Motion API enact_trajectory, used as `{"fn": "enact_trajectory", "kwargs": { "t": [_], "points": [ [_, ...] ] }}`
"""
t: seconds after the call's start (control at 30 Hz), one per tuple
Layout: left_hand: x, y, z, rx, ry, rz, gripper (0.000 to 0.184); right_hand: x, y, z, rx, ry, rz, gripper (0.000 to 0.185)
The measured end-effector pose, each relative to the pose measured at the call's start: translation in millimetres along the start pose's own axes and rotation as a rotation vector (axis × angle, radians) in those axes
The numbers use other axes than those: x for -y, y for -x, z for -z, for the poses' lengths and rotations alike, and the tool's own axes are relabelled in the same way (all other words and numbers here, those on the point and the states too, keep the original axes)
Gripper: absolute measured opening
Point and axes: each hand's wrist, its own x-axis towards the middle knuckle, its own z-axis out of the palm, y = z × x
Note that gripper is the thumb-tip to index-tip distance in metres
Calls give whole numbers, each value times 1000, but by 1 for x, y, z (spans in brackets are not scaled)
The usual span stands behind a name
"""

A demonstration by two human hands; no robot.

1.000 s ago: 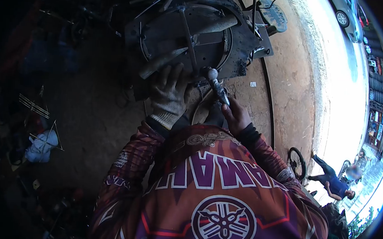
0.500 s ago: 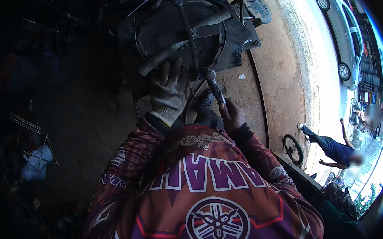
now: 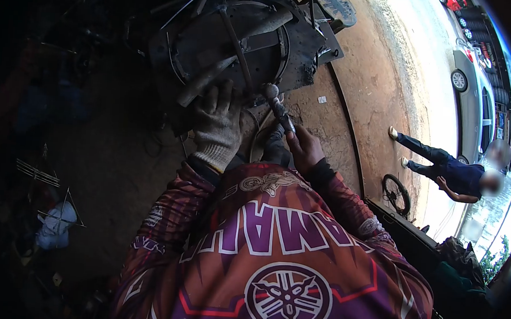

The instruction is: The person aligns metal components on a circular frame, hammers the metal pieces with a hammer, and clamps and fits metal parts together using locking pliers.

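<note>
My left hand (image 3: pixel 217 126) wears a knitted work glove. Its fingers are stretched out, resting at the near edge of a dark metal plate (image 3: pixel 209 50), close to the lower end of a metal tube (image 3: pixel 207 81). A curved flat metal strip (image 3: pixel 237 46) crosses a ring (image 3: pixel 285 54) on the plate. Bare and closed, my right hand (image 3: pixel 305 149) grips the handle of a hammer (image 3: pixel 278 110) with a rounded head. That head is up by the plate's near edge, beside the strip's lower end; whether they touch, I cannot tell.
A long thin dark bar or line (image 3: pixel 347 118) runs along the ground at right. Further out are a bicycle wheel (image 3: pixel 396 194), a walking person (image 3: pixel 440 163) and a silver car (image 3: pixel 472 107). A white bundle (image 3: pixel 57 224) lies in shadow at left.
The view has shifted slightly, and the plate appears a little further left. Both hands keep nearly the same hold. Outside, the person has taken a step and the car sits lower in view.
</note>
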Motion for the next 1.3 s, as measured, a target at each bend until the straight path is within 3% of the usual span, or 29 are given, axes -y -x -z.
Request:
{"fn": "enact_trajectory", "kwargs": {
  "t": [0.23,0.37,0.43,0.5,0.67,0.77,1.3],
  "points": [
    [1,-3,5,14,-20,-46,53,-8,-4,-6,-5,-13,18,41],
    [-1,-4,11,-36,4,-74,40,-1,-5,-3,9,6,-11,38],
    [0,-6,17,47,40,-116,43,3,-6,-2,30,-21,-37,38],
    [8,7,-14,74,-162,-172,46,4,-4,-5,0,-50,-26,39],
    [7,3,-9,-16,-11,-184,51,-12,-6,-22,-30,-61,21,44],
    [9,3,5,83,43,-161,52,-6,-6,-14,19,-66,9,46],
    [-9,-5,-6,62,-15,-180,53,-12,-8,-21,11,-105,-1,43]
  ]
}}
